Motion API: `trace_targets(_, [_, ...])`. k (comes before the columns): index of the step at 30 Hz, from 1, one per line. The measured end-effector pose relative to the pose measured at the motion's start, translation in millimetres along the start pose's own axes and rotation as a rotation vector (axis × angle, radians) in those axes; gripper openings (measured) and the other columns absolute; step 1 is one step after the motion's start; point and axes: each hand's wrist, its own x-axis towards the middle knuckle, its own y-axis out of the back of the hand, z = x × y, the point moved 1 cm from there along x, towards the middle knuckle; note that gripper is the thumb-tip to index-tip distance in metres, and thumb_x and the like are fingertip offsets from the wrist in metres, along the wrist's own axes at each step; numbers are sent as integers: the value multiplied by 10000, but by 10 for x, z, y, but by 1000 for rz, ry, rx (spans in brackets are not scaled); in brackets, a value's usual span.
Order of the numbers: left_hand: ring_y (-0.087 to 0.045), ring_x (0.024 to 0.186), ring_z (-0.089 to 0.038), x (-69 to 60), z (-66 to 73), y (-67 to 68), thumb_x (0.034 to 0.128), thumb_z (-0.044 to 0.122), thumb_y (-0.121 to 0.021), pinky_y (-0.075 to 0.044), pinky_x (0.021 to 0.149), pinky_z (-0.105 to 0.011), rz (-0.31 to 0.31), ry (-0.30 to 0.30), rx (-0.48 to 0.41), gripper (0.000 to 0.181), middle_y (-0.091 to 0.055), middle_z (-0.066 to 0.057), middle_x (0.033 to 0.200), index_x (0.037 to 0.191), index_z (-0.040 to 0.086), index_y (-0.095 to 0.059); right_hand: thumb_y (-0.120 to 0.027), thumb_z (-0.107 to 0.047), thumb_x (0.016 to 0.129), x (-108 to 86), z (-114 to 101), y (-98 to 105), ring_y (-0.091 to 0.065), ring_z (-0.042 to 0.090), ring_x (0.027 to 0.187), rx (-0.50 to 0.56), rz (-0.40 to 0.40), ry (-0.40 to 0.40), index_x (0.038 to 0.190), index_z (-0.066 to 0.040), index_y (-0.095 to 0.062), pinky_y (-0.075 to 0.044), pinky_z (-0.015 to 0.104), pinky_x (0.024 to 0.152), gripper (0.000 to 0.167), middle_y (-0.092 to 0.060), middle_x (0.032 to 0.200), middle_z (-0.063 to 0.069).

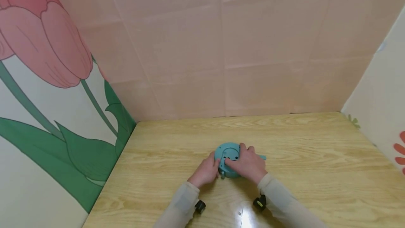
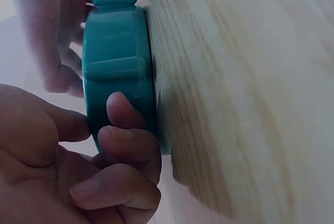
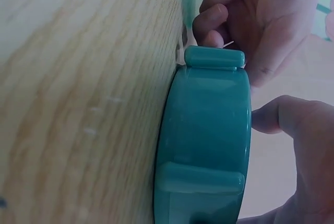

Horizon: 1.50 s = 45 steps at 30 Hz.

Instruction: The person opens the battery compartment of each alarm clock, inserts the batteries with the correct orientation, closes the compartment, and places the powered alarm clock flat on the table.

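A round teal plastic case (image 1: 230,176), shaped like the back of a small clock, lies flat on the wooden table. Its upper face has a round recess with small dark holes, and short bars stick out from its rim. My left hand (image 1: 207,170) grips the left rim, thumb on top and fingers curled against the side wall (image 2: 117,44). From the right, my right hand (image 1: 250,163) holds the case, its thumb on the recessed face and fingers over the far right edge. The right wrist view shows the case's side (image 3: 206,119); most right fingers are hidden there.
The wood-grain table (image 1: 158,150) stretches out around the case. A plain pinkish sheet (image 1: 221,45) hangs behind its back edge. A panel with printed tulips (image 1: 57,45) stands at the left, and a white flowered panel (image 1: 379,97) at the right.
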Motion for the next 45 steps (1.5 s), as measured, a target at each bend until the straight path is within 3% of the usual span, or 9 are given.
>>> trace_targets(5, [-508,586,-150,-1,-2,0,1105,231,-360,-414,530,-292,3,0,7,425,-574,-23,706,1449,-19,-373,-654,-631,777,8,-39,-13,-586,336,776,-8,-13,-3,1484,47,-363,-494,469,575,1022,-494,1262,362])
trace_targets(12, [-508,579,-143,16,0,3,1103,219,-364,-415,528,-287,6,-6,15,410,-575,-18,697,1430,-26,-386,-649,-652,750,35,-72,-73,-582,351,818,-11,-7,-22,1511,43,-311,-506,515,627,1085,-442,1301,379])
trace_targets(18, [-506,571,-146,36,-5,-2,1104,225,-360,-412,519,-288,3,2,5,435,-583,-29,696,1463,-19,-362,-648,-693,759,64,-87,-98,-561,322,742,-19,-9,-22,1552,29,-242,-494,472,587,1146,-416,1313,407])
trace_targets(28, [-510,581,-150,63,-9,-14,1105,247,-354,-419,534,-293,-12,19,11,476,-584,-16,706,1501,-14,-325,-678,-667,750,56,-82,-39,-542,317,734,1,-40,-32,1522,31,-290,-485,460,580,1110,-417,1268,404])
trace_targets(45, [-519,605,-150,21,11,-3,1100,246,-372,-420,567,-302,1,23,21,420,-581,-9,711,1458,27,-385,-719,-673,711,68,-79,-96,-546,324,761,23,-4,-52,1470,13,-353,-484,474,596,1087,-461,1206,349])
